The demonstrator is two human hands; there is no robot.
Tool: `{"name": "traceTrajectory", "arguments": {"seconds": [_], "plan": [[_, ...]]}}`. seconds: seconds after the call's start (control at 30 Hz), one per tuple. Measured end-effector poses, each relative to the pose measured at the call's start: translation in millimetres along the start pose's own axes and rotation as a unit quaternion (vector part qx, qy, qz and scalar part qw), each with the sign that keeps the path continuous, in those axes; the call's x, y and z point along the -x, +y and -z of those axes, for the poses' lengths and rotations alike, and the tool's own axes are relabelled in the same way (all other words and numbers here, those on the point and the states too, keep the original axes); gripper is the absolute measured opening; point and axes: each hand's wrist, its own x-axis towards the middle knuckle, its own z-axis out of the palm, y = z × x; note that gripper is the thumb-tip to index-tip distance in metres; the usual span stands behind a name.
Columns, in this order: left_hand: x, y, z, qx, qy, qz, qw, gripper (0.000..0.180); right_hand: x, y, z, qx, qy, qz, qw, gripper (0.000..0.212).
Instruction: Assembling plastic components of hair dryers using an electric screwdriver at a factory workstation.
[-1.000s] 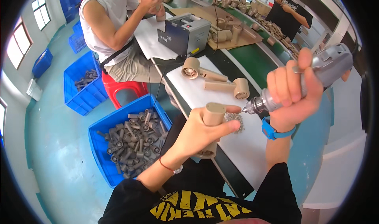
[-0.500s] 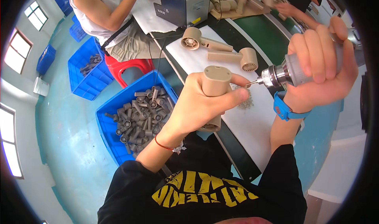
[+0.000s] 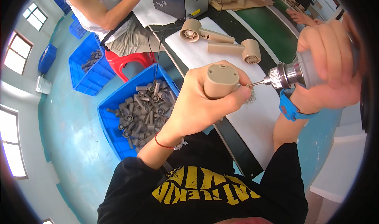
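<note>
My left hand [image 3: 189, 105] is closed around a beige handheld fan [image 3: 222, 81]. The flat end of its handle faces up, showing two small round holes and a slot; the rest is mostly hidden by my palm. Its thumb and forefinger meet at the tip of an electric screwdriver [image 3: 281, 76], where something tiny, perhaps a screw, cannot be made out clearly. My right hand [image 3: 329, 62] wraps the screwdriver's grey body and holds it almost level, bit pointing left. Beneath the fingertips, small screws [image 3: 250, 98] lie in a pile on a white foam sheet [image 3: 252, 125].
Two more beige fans, one [image 3: 191, 30] farther left and one [image 3: 251, 52] nearer, rest on the sheet. A blue crate [image 3: 103, 123] of grey fan parts stands left of the table. Beyond are a boxy machine [image 3: 193, 3], a seated person [image 3: 98, 11] and a green conveyor [image 3: 268, 23].
The fan in my left hand has tilted, so its handle end shows more fully. My right hand and the screwdriver have shifted slightly right, with the bit still at my left fingertips.
</note>
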Motion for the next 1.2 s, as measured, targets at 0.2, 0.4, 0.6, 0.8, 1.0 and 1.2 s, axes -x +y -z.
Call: {"name": "traceTrajectory", "arguments": {"seconds": [0.2, 0.4, 0.6, 0.8, 1.0, 1.2], "plan": [[2.2, 1.1, 2.2, -0.021, 0.012, -0.018, 1.000, 0.012, 1.8, -3.3, 4.9, 0.016, -0.013, -0.015, 1.000, 0.012], [3.8, 3.0, 0.4, -0.029, 0.017, 0.002, 0.999, 0.011, 0.7, -5.1, 7.0, 0.036, -0.029, -0.028, 0.999, 0.013], [3.8, 0.9, -0.4, -0.043, 0.027, -0.017, 0.999, 0.010, 0.5, -4.8, 2.4, 0.060, -0.045, -0.035, 0.997, 0.014], [-0.2, -10.6, -1.0, -0.034, 0.041, -0.069, 0.996, 0.026, -0.8, 4.1, -5.7, 0.079, -0.059, -0.043, 0.994, 0.016], [-30.6, -30.7, 6.8, -0.026, 0.001, -0.080, 0.996, 0.054, 1.6, -58.2, 56.3, 0.107, -0.071, -0.047, 0.991, 0.018], [-54.3, -57.4, 0.7, -0.091, 0.018, -0.103, 0.990, 0.023, 6.0, -87.0, 95.6, 0.138, -0.068, -0.060, 0.986, 0.020]]}}
